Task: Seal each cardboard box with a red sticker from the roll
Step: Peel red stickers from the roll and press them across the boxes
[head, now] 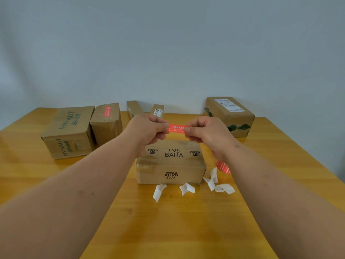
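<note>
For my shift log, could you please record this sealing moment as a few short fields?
held item: red sticker, stretched between both hands
left hand: pinches sticker's left end
right hand: pinches its right end
box below: INS BAHA box, no sticker visible
already stickered: box at back left
sticker roll: right of INS BAHA box
litter: white backing strips on table

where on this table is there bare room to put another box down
Bare wood lies along the near edge of the table, between the forearms, and to the right, in front of the labelled box. It is crowded just before the middle box, where paper scraps lie, and at the far left by the two boxes.
</note>
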`<state>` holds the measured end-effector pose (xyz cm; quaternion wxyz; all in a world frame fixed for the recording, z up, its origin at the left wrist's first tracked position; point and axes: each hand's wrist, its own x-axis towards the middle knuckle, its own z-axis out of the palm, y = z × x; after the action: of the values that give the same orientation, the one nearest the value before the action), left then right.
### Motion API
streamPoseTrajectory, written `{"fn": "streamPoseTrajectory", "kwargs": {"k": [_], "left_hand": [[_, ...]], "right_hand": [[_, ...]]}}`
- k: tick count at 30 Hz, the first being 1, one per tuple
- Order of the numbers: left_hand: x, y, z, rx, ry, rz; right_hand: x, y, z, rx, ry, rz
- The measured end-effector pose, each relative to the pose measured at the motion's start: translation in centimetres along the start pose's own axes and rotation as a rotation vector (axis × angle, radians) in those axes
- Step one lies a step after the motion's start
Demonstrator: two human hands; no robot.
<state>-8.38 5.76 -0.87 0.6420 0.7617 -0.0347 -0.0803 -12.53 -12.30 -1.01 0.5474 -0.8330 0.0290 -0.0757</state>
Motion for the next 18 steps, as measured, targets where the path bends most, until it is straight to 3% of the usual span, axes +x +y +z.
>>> {"fn": "streamPoseTrajectory", "kwargs": {"k": [4, 18], "left_hand": [[0.5, -0.2, -0.2, 0.060, 0.026, 0.005], [0.6, -1.1, 0.6, 0.762, 0.057, 0.170]], "right_hand": [[0.4, -0.1, 0.4, -0.084, 0.024, 0.010], [1.0, 0.6, 2.0, -0.239, 0.030, 0.134]]}}
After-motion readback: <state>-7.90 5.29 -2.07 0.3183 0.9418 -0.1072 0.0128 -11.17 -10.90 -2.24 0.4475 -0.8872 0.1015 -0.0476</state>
